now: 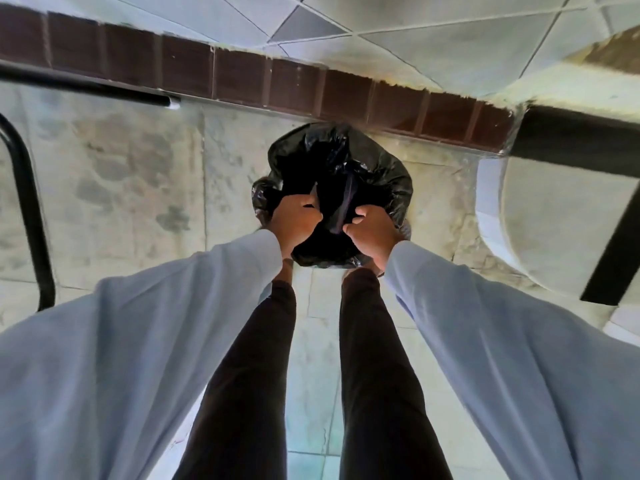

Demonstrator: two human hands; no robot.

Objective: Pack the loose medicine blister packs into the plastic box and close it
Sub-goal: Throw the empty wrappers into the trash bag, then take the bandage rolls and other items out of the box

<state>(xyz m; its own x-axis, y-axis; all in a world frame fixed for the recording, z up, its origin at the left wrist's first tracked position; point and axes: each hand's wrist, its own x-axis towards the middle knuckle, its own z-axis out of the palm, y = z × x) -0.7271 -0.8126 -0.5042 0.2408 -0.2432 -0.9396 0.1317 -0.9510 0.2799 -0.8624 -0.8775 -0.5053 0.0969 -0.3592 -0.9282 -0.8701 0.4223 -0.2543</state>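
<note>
Mottled tiled floor (114,188) bears a black bag (341,168).

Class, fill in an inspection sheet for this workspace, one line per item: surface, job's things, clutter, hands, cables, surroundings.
Surface: mottled floor tiles.
Job's things: nothing seen; no blister packs or plastic box in view.
Clutter: black plastic bag, low over the floor.
Hands: left hand and right hand both grip the bag's opening.
Cables: nothing seen.
Surroundings: brown brick border, black metal frame at left, dark beam at right.
</note>
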